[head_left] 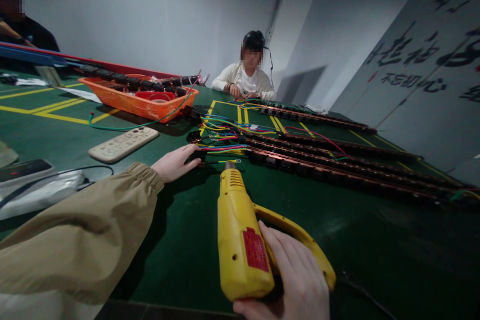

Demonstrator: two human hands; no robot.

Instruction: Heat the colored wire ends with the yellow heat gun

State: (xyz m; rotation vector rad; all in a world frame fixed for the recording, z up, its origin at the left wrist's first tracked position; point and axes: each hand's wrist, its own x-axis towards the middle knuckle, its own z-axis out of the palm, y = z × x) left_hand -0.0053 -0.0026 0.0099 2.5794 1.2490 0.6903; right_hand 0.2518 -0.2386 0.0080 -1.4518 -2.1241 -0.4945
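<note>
Right hand (296,272) gripping yellow plastic heat gun (238,230), nozzle (229,165) forward, crosswise to thin multicoloured wires (227,149); left hand (175,164) nearer, at their left ends, hold unclear.

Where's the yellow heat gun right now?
Head view, lower middle: the yellow heat gun is in the right hand, nozzle pointing toward the coloured wires beside the left hand.
</note>
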